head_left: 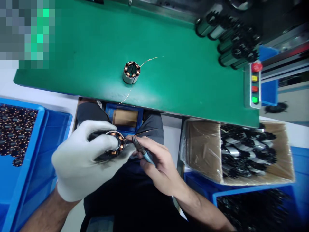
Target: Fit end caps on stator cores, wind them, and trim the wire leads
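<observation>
My left hand, in a white glove with dark smudges, is closed around a copper-wound motor stator held above my lap. Bare and ungloved, my right hand grips a pair of pliers or cutters with light blue handles. The tool's dark jaws are beside the stator's right side, close to a thin copper wire; whether they touch the wire I cannot tell. A second stator stands upright on the green work surface, with two loose wire ends reaching out from it.
Several black and silver parts stand at the table's back right, near a button box. A lined carton at right holds similar parts. Blue bins are at left, one with many stators. A blue box lies under the table.
</observation>
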Action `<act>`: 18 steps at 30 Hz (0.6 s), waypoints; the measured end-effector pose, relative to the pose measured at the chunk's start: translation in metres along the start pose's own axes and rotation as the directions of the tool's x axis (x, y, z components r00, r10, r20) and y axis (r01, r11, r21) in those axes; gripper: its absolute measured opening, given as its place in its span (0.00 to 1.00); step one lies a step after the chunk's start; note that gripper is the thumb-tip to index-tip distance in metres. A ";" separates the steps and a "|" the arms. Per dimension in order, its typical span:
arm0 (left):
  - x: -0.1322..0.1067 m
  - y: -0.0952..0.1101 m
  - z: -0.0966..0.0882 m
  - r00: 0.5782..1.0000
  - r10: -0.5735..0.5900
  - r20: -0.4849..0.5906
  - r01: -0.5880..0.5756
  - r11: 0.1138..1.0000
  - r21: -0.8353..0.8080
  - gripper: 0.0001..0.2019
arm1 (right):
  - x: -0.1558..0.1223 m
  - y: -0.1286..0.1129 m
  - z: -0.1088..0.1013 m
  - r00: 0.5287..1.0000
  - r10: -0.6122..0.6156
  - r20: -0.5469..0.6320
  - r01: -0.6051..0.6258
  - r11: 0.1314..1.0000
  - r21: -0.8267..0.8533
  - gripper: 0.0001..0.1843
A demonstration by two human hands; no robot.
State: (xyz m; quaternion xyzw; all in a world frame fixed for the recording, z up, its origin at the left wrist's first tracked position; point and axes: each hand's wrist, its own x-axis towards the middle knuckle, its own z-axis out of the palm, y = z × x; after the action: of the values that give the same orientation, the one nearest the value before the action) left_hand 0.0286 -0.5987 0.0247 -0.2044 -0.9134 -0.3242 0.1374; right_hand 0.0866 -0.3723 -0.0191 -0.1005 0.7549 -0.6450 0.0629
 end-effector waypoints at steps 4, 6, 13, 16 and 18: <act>-0.001 -0.001 -0.002 1.000 -0.006 -0.024 0.007 1.000 0.020 0.13 | 0.003 0.001 0.004 0.999 -0.045 -0.023 0.045 0.999 -0.019 0.41; -0.002 -0.001 -0.001 1.000 -0.018 -0.023 0.018 1.000 0.006 0.12 | 0.004 0.002 0.006 0.997 -0.066 -0.037 0.065 0.998 -0.022 0.41; -0.013 -0.015 0.009 0.999 -0.038 -0.032 0.038 0.999 -0.003 0.14 | 0.010 0.017 0.009 0.998 0.065 0.012 -0.065 0.997 0.042 0.35; -0.017 -0.023 0.014 0.991 -0.122 0.048 0.129 0.975 -0.182 0.11 | 0.013 0.026 0.007 0.992 0.124 -0.028 -0.124 0.992 0.001 0.35; -0.018 -0.025 0.016 0.959 -0.253 0.128 0.283 0.880 -0.382 0.05 | 0.013 0.029 0.005 0.993 0.109 -0.052 -0.114 0.989 -0.097 0.38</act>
State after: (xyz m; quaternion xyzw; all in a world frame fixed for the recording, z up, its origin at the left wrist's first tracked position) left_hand 0.0309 -0.6111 -0.0082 -0.1116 -0.8525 -0.5105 0.0127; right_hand 0.0725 -0.3759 -0.0483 -0.0462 0.7918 -0.6043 0.0764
